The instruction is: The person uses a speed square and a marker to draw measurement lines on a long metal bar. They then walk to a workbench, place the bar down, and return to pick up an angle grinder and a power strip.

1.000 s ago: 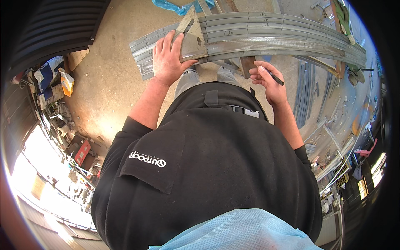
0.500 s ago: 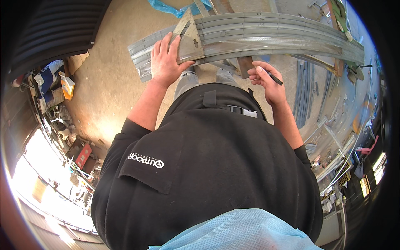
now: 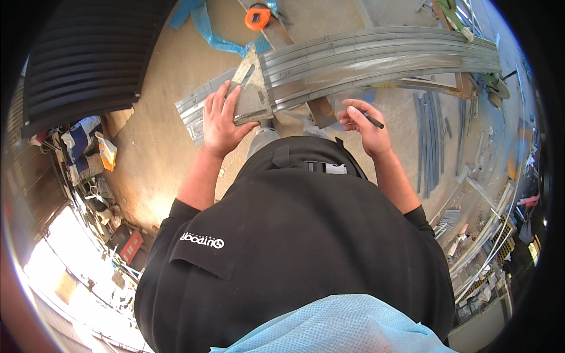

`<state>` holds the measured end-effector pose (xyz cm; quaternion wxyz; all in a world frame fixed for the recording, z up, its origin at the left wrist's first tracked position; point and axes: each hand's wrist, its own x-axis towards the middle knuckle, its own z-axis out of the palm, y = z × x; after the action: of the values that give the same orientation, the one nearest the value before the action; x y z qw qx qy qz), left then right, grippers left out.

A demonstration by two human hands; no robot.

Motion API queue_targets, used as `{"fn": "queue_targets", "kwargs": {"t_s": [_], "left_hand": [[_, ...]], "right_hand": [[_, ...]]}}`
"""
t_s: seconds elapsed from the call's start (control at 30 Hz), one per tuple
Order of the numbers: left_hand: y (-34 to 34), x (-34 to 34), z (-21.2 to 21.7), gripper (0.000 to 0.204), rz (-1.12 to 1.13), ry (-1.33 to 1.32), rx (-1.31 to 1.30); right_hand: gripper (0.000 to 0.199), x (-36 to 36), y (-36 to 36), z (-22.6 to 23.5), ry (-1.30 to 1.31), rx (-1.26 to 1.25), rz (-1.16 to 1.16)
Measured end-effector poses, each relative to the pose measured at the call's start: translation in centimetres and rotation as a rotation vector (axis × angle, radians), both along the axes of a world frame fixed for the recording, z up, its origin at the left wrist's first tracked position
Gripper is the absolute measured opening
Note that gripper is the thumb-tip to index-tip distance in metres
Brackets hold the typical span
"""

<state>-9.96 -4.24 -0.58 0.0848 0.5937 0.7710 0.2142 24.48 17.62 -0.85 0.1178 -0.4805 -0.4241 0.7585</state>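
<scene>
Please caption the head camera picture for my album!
Left hand at a metal triangle on grey metal strips, right hand holding a black pen.

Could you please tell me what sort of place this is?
Probably a metalworking workshop: long grey metal profiles lie side by side under a triangular set square, and more metal strips lie on the floor.

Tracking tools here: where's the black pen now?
In the head view, the black pen is right of centre, in the right hand, just below the grey metal strips.
</scene>
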Motion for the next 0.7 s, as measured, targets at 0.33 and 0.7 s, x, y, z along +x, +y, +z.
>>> {"fn": "queue_targets", "kwargs": {"t_s": [0.33, 0.7], "left_hand": [[8.6, 4.3, 4.5, 0.105, -0.264, -0.216, 0.038], [14.6, 14.6, 5.4, 0.107, -0.431, -0.088, 0.081]], "right_hand": [[0.04, 2.7, 1.7, 0.4, 0.104, 0.036, -0.035], [0.033, 4.3, 2.2, 2.4, 0.331, -0.024, -0.041]]}}
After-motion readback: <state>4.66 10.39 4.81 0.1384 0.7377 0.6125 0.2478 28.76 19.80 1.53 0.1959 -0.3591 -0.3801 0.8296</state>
